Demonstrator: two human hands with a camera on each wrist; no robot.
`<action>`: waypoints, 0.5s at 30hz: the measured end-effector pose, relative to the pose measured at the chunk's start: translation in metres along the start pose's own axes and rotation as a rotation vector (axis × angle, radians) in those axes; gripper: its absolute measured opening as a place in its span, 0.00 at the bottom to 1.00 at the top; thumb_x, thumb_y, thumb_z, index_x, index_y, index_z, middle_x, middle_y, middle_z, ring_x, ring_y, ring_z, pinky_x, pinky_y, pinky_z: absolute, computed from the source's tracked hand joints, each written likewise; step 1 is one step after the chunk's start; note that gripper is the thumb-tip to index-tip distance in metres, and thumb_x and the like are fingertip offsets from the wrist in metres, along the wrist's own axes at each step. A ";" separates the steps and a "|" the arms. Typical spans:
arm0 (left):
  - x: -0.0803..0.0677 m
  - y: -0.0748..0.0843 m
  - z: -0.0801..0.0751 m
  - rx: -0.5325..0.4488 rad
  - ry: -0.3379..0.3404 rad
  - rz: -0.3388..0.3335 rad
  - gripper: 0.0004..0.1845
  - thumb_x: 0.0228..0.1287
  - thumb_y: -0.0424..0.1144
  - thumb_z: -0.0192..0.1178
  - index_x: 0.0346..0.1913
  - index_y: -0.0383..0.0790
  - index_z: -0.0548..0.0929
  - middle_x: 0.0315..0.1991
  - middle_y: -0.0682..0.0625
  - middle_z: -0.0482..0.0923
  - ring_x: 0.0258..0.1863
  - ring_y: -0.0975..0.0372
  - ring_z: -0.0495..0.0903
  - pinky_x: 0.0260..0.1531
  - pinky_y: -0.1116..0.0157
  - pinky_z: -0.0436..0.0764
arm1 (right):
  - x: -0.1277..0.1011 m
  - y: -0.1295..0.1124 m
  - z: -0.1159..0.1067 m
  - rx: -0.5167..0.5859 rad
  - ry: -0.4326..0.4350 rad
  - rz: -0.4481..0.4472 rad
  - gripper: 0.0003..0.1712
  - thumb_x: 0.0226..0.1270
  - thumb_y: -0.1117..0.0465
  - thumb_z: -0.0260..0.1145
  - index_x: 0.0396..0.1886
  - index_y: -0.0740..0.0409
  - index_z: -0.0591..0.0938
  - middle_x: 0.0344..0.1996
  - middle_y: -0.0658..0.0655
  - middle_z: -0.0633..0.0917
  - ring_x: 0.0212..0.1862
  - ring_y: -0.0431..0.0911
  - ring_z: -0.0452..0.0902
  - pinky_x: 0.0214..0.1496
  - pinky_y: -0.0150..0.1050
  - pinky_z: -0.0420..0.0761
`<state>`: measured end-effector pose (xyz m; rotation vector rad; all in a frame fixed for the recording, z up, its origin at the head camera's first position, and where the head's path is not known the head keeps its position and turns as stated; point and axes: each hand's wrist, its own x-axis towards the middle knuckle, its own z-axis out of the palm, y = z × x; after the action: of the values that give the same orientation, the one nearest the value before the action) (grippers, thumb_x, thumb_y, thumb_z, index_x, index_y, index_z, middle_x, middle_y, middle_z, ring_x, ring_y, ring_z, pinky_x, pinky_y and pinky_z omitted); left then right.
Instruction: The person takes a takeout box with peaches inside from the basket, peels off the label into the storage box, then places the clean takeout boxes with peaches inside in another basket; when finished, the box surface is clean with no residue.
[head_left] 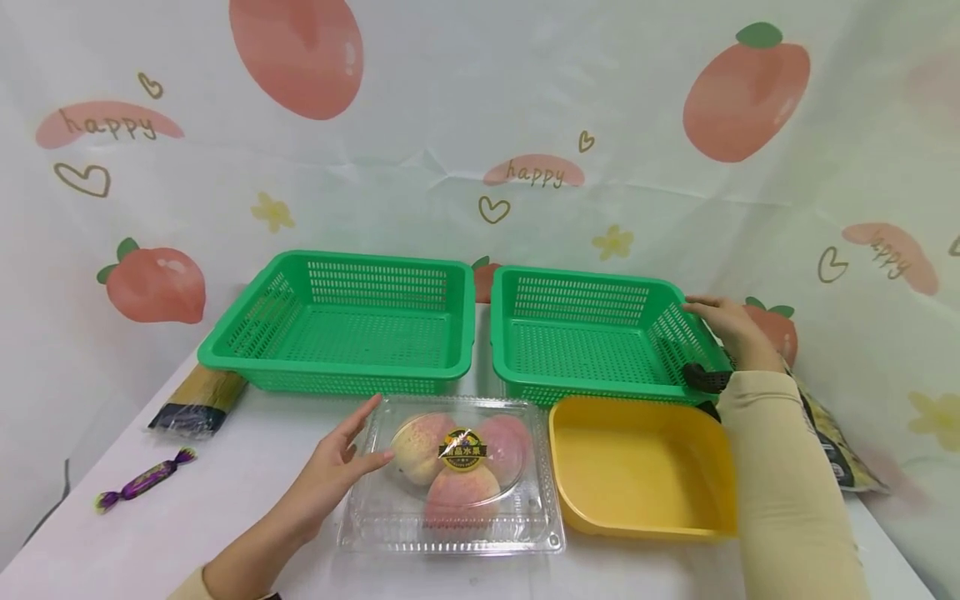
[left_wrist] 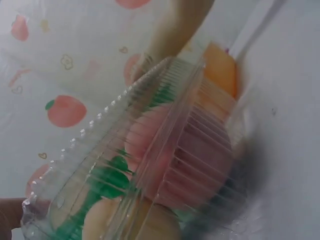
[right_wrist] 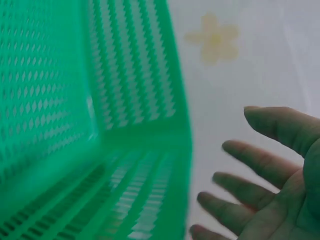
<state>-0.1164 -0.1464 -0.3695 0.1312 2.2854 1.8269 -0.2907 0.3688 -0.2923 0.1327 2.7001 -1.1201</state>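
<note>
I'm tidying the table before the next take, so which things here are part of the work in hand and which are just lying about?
In hand:
left hand, touching the clear box of peaches
right hand, at the right green basket

Lying about:
left green basket
yellow tub
purple-wrapped sweet
packet of noodles
bag behind the right arm

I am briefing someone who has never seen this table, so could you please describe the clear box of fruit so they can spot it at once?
Start at the two green baskets at the back of the white table. In front of the gap between them lies the clear plastic box, left of the yellow tray, with the left hand touching it. It alone is transparent, showing three pinkish peaches under a dark label.
</note>
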 end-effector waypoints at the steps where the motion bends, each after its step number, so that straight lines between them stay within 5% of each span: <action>1: 0.003 0.000 0.000 0.017 0.002 0.013 0.41 0.61 0.41 0.60 0.74 0.49 0.50 0.75 0.43 0.39 0.73 0.44 0.37 0.68 0.41 0.41 | -0.001 -0.006 0.000 -0.016 -0.007 -0.005 0.40 0.73 0.42 0.41 0.73 0.61 0.47 0.71 0.73 0.37 0.70 0.72 0.33 0.65 0.70 0.49; 15: 0.025 -0.009 0.010 -0.018 0.072 0.069 0.38 0.62 0.35 0.60 0.72 0.47 0.55 0.75 0.42 0.42 0.74 0.46 0.38 0.69 0.43 0.40 | -0.020 -0.065 0.031 -0.095 -0.125 -0.208 0.43 0.68 0.41 0.53 0.74 0.57 0.50 0.73 0.68 0.42 0.72 0.68 0.37 0.66 0.68 0.50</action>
<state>-0.1381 -0.1343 -0.3828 0.1452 2.3391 1.9155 -0.2763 0.3009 -0.2648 -0.2302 2.6951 -1.0122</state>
